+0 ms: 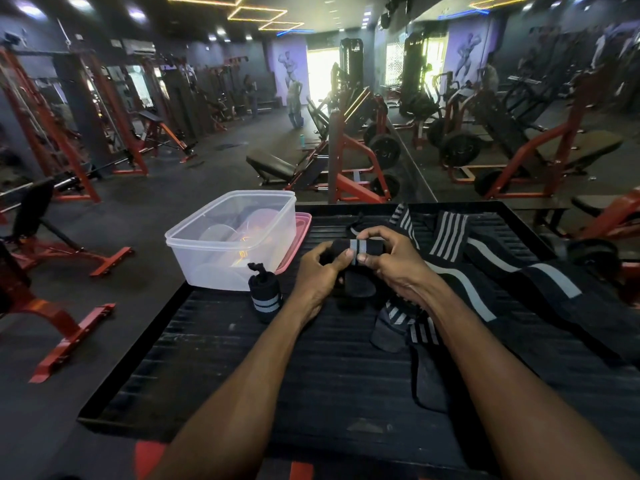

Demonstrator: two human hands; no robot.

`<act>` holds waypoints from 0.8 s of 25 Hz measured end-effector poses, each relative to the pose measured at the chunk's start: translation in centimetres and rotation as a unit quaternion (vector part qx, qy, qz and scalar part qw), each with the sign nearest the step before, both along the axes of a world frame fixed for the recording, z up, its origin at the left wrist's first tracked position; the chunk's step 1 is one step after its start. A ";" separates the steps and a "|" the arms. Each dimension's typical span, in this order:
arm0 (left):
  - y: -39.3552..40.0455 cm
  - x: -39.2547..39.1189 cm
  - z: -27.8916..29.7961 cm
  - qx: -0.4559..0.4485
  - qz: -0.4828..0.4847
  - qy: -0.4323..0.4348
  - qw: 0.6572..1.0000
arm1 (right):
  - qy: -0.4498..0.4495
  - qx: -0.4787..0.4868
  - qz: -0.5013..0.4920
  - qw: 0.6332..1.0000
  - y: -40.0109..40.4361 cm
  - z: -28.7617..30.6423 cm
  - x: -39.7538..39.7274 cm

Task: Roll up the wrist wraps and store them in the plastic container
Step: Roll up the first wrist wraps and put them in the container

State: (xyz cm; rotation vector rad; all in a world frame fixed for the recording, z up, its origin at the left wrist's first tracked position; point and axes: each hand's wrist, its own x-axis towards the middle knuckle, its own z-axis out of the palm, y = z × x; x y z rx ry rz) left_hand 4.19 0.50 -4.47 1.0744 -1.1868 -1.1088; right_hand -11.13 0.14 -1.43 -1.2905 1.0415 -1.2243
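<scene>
Both hands hold a partly rolled black wrist wrap (360,246) with grey stripes above the black ribbed platform (277,368). My left hand (320,271) grips its left end and my right hand (391,258) pinches its right end; the wrap's loose tail hangs below them. A finished rolled wrap (265,296) lies on the platform just left of my left hand, beside the clear plastic container (235,237). Several unrolled black wraps with grey stripes (485,271) lie spread to the right of my hands.
A pink lid (298,244) sits under the container at the platform's far left corner. Red and black gym machines, benches and weight plates stand on the dark floor around. A mirror wall runs along the right. A person stands far back.
</scene>
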 end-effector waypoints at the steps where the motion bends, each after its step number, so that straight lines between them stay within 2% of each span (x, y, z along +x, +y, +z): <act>1: 0.0 0.1 0.1 -0.011 0.002 0.003 1.000 | -0.005 0.009 0.000 1.000 0.0 0.1 0.0; 3: 0.0 0.3 0.2 -0.031 0.000 0.008 1.000 | -0.029 0.047 0.016 0.998 0.2 0.5 0.2; 6: -0.2 0.4 0.1 -0.062 0.007 -0.030 0.998 | -0.079 0.103 0.062 0.990 0.6 1.0 0.1; 8: -0.2 0.2 0.1 -0.070 -0.002 -0.035 0.997 | -0.092 0.111 0.044 0.989 0.2 0.8 0.0; 10: -0.1 -0.1 0.3 -0.057 -0.019 0.010 0.998 | -0.070 0.096 0.000 0.993 -0.2 0.5 -0.2; 13: -0.2 -0.4 0.4 0.013 -0.033 0.094 0.995 | -0.044 0.058 -0.033 0.997 -0.4 0.2 0.0; 15: -0.5 -0.2 0.1 0.041 -0.027 0.069 0.996 | -0.024 0.033 -0.049 0.998 -0.4 0.2 0.0; 17: -0.7 0.1 -0.2 0.031 -0.013 0.027 0.999 | -0.026 0.035 -0.054 0.998 -0.4 0.2 0.2; 20: -0.6 0.3 -0.2 0.003 0.003 0.005 1.000 | -0.070 0.097 0.008 0.993 0.2 0.6 0.4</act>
